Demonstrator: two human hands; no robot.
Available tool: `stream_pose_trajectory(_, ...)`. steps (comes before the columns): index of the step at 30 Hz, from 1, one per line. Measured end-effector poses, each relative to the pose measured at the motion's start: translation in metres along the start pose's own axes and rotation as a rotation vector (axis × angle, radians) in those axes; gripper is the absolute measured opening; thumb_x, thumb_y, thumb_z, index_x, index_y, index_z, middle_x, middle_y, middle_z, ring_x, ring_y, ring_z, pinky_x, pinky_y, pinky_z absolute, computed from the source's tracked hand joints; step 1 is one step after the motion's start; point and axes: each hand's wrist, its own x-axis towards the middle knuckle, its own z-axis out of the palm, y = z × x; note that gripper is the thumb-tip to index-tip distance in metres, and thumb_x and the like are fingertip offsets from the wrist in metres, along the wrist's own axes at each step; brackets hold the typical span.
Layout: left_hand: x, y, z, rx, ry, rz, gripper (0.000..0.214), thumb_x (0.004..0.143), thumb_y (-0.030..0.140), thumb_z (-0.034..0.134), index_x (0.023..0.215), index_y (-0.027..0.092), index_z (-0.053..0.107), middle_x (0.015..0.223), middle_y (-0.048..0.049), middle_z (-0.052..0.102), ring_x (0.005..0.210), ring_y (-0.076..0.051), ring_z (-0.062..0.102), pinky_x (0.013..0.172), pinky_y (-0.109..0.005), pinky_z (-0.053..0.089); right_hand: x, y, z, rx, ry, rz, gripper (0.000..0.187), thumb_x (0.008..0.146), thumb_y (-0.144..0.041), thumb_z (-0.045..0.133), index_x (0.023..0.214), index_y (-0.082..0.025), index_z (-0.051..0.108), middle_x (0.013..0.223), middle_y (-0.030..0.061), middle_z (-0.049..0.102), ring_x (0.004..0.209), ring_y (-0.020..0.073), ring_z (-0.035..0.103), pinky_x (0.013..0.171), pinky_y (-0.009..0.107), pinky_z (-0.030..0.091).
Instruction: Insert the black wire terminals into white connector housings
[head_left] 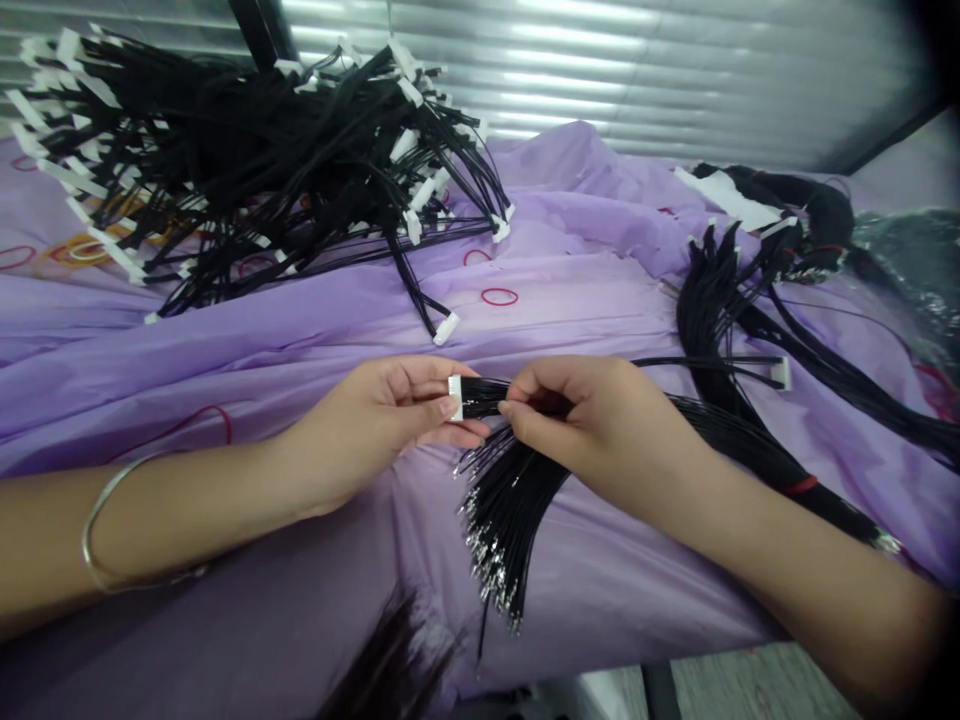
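A person's left hand (364, 425) grips a white connector (455, 398) while the right hand (604, 410) pinches black wires (482, 396) beside it, near piled wire harnesses (255, 150) on purple sheeting (574, 325).

From close above the near edge of the wrinkled, purple-sheeted desk (600, 315), the head camera looks forward and down across it.

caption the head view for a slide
Left hand holding a white rectangular plastic connector, right hand pinching thin black wires over purple sheeting.
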Motion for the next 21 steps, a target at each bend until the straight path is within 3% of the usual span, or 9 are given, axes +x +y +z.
stream_pose_trajectory(14,-0.0013,0.0008,0.0015,0.043,0.004,0.016,0.015,0.078,0.014,0.063,0.093,0.015,0.065,0.084,-0.0037,0.071,0.071,-0.013,0.067,0.072,-0.024,0.054,0.0004,0.0030,0.0001,0.009,-0.090,-0.046,0.015,0.078,-0.017,0.051,0.068,-0.017,0.061,0.055,-0.0049,0.055,0.048,0.0059,0.044,0.048,0.020,0.030)
stream_pose_trajectory(21,-0.0018,0.0002,0.0016,0.053,0.000,0.010,0.014,0.079,0.013,0.061,0.092,0.016,0.065,0.084,-0.0025,0.071,0.070,-0.012,0.067,0.071,-0.023,0.054,0.0030,0.0021,0.0044,-0.041,-0.049,-0.039,0.014,0.078,-0.017,0.051,0.069,-0.016,0.061,0.058,-0.0031,0.057,0.050,0.0070,0.046,0.051,0.021,0.029)
